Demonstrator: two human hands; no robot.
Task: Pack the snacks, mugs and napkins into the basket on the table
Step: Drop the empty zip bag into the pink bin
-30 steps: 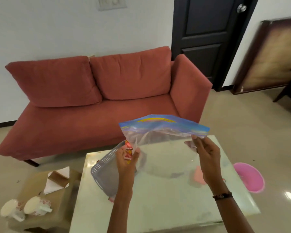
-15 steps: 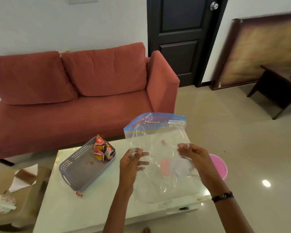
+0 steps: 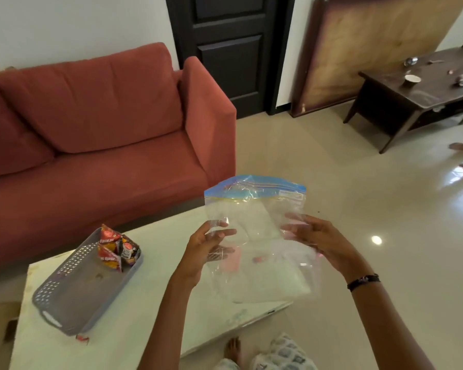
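Note:
A clear zip bag (image 3: 257, 209) with a blue top strip hangs upright over the pale table (image 3: 134, 327). My left hand (image 3: 207, 249) pinches its left side and my right hand (image 3: 318, 241) holds its right side. The bag looks empty. To the left a grey perforated basket (image 3: 72, 292) lies on the table, with red and black snack packets (image 3: 116, 248) leaning in its far corner. No mugs or napkins show in this view.
A red sofa (image 3: 104, 129) stands behind the table. A dark door (image 3: 233, 49) and a leaning wooden board (image 3: 372, 49) are at the back. A dark side table (image 3: 417, 102) with small dishes stands at the right. My bare foot (image 3: 234, 348) is by the table's front edge.
The view has swung right, so the low stool with mugs and napkins left the frame. The snack packets that my left hand held now lie in the basket. Both hands hold the bag lower.

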